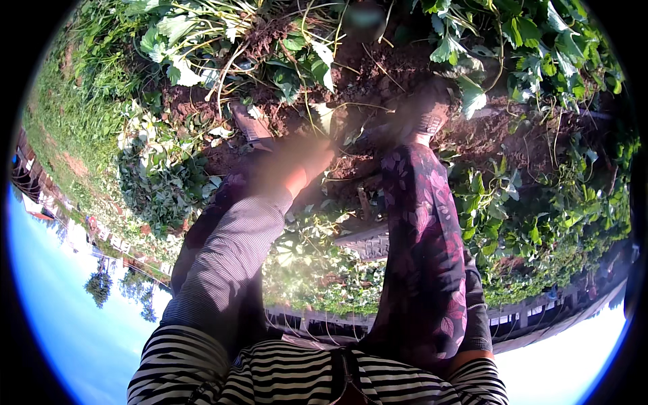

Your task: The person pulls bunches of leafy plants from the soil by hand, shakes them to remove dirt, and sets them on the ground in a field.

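Note:
My left hand [316,154] reaches down between my legs, over loose reddish-brown soil [362,86]. A smudge blurs it, so its fingers and anything in them do not show clearly. Just beyond it is a pale green leaf [324,117] close to a long thin stem. An uprooted-looking clump of leafy plants [228,45] with long pale stalks and soil-covered roots lies ahead of that hand. My right arm [476,298] passes down outside my right leg, and its hand is out of view.
My left shoe [253,124] and right shoe [433,117] rest on the soil. Leafy green plants [541,50] grow at the right. Cut or wilted foliage [157,177] is heaped at the left. Behind my legs lie a ridged grey object [367,244] and more low foliage [324,283].

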A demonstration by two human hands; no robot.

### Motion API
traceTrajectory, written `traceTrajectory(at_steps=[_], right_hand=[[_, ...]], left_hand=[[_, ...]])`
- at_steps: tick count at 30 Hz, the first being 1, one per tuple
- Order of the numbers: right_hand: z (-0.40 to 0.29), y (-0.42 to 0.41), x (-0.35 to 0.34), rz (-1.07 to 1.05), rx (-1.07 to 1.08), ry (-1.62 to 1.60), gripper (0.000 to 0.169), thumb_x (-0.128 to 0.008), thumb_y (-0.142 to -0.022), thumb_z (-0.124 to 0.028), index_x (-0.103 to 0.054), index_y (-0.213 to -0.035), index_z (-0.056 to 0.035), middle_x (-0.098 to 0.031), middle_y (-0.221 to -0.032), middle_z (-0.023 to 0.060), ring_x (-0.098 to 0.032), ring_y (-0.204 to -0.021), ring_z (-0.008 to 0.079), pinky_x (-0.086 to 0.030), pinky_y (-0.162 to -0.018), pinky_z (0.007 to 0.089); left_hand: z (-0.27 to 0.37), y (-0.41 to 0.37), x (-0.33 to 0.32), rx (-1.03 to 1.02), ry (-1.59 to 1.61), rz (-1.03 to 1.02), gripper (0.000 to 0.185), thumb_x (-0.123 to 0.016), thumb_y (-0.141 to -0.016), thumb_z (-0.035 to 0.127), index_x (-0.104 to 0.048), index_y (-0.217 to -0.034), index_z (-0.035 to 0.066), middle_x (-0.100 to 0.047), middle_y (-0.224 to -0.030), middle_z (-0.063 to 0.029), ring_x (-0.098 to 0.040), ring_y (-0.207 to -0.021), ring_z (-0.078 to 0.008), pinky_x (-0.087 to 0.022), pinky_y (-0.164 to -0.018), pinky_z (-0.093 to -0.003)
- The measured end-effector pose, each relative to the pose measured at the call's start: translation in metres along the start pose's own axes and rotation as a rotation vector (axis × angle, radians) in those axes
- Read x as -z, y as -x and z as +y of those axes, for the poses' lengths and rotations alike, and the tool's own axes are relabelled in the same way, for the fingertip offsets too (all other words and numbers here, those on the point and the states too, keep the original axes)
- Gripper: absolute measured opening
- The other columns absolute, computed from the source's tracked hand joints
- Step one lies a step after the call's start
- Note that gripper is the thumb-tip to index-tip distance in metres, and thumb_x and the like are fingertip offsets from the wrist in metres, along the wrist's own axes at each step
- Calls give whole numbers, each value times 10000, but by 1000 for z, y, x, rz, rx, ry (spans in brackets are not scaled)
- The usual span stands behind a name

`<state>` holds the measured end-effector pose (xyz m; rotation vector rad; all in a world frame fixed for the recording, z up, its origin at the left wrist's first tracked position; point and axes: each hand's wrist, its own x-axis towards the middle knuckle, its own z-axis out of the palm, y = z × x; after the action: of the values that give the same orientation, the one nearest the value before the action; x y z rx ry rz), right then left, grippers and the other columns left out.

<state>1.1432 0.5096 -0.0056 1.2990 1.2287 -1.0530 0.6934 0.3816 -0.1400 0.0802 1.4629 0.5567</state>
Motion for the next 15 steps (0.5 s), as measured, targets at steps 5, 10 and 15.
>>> traceTrajectory(at_steps=[5, 10, 15], right_hand=[[-2, -120, 81, 149, 8, 184, 355, -594, -811, -403, -733, -909, -91, -698, -1015, 159, -673, -940, 350, -542, -765, 423], [-47, -155, 117, 117, -121, 439, 329, -566, -860, -374, -717, -1047, -149, -703, -1066, 128, -679, -953, 342, -553, -788, 418], [-23, -146, 110, 59, -110, 435, 334, -573, -857, -374, -712, -1054, -143, -703, -1047, 132, -679, -942, 341, -551, -789, 417]], left_hand=[[12, -46, -22, 239, -192, 74, 283, -753, -780, 245, -682, -917, 7, -684, -776, -92, -642, -662, -186, -482, -561, -297], [67, -56, -40, 317, -905, 158, 623, -732, -707, 568, -673, -1079, 71, -679, -1098, -148, -658, -1001, -296, -519, -870, -376], [50, -72, -40, 256, -1298, 46, 428, -704, -774, 434, -671, -1066, 122, -680, -1091, -99, -648, -1007, -293, -525, -853, -380]])
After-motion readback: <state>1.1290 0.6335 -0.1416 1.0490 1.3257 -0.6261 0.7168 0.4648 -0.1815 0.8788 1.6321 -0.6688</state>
